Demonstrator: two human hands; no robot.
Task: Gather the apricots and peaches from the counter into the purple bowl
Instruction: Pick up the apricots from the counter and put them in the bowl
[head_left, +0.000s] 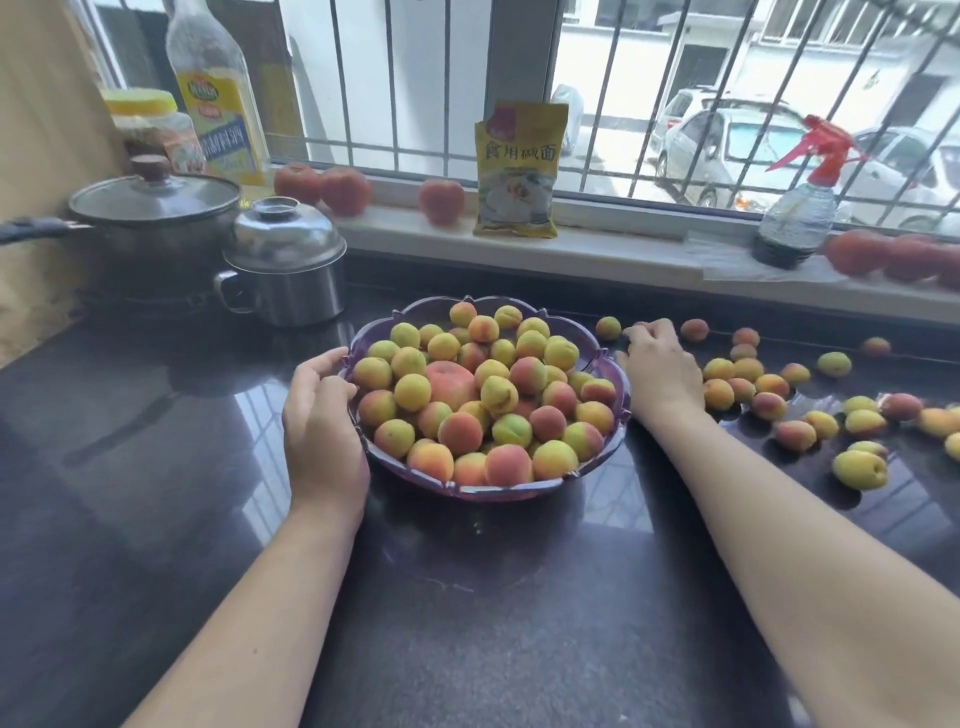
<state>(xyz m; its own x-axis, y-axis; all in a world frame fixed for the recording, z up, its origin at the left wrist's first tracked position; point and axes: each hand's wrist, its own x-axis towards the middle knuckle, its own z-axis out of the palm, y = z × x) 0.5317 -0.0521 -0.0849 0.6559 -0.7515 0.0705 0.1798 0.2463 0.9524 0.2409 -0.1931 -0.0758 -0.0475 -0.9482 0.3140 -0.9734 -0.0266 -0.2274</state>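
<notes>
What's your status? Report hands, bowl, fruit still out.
Left hand holding purple bowl rim. Right hand down on counter fruit, grip unclear. Bowl heaped; loose apricots still right of it. Nothing blocking.

Two bare forearms, no sleeves, the left hand (322, 415) and right hand (657, 371) without rings or gloves
</notes>
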